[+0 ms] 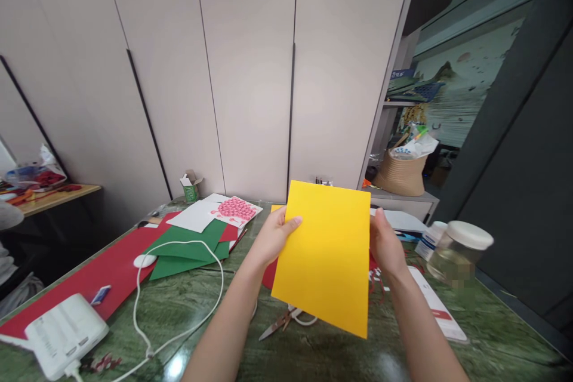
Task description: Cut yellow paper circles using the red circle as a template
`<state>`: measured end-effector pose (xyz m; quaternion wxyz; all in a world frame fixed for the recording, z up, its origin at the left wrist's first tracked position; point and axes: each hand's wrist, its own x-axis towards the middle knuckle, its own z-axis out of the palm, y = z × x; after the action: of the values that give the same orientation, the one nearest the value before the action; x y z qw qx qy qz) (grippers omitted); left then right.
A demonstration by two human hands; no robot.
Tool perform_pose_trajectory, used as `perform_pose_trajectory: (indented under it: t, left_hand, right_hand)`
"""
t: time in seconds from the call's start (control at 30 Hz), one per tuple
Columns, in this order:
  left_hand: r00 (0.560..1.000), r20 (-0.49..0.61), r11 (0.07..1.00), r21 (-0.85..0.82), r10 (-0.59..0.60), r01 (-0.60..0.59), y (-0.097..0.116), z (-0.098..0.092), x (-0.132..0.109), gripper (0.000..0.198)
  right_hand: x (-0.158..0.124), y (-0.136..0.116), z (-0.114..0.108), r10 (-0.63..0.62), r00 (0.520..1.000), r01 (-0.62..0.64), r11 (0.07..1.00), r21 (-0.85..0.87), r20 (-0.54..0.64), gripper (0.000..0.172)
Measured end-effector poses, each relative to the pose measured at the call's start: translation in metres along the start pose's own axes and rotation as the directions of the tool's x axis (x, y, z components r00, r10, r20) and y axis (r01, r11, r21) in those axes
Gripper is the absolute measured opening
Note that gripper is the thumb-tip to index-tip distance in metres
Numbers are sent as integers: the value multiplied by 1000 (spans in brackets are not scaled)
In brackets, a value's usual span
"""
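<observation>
A yellow sheet of paper (pixel 326 253) is held upright above the green marble table (pixel 188 304), facing me. My left hand (pixel 274 234) pinches its left edge, thumb in front. My right hand (pixel 384 246) grips its right edge, fingers mostly behind the sheet. Under the sheet on the table lie scissors (pixel 283 322) with white handles, partly hidden, and a bit of red paper.
Green sheets (pixel 188 249), a long red sheet (pixel 89 277), white paper and a card with pink dots (pixel 236 209) lie at left. A white power bank (pixel 65 334) with a white cable (pixel 179 286) sits front left. A glass jar (pixel 461 250) and small bottle (pixel 428 240) stand right.
</observation>
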<state>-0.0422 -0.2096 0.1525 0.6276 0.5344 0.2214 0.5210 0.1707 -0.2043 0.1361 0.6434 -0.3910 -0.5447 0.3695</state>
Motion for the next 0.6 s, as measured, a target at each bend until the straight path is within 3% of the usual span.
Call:
perform_pose_trajectory:
  t: [0.07, 0.17, 0.27, 0.47, 0.6]
  left_hand:
    - [1000, -2, 1000, -15, 5, -5, 1, -1, 0, 38]
    - [1000, -10, 1000, -25, -3, 3, 2, -1, 0, 37]
    - [1000, -14, 1000, -29, -7, 7, 2, 0, -1, 38]
    - [1000, -19, 997, -71, 3, -4, 0, -1, 1, 38]
    - [999, -39, 996, -81, 28, -31, 1, -3, 3, 38]
  right_hand:
    - [0, 1, -1, -2, 999, 0, 999, 46, 36, 49]
    - [-3, -1, -1, 5, 999, -4, 1000, -25, 41, 40]
    - [-8, -4, 0, 4, 998, 4, 994, -113, 69, 44]
    - [-11, -10, 5, -83, 997, 79, 969, -233, -4, 54]
    - [-7, -5, 4, 16, 995, 0, 987, -160, 98, 51]
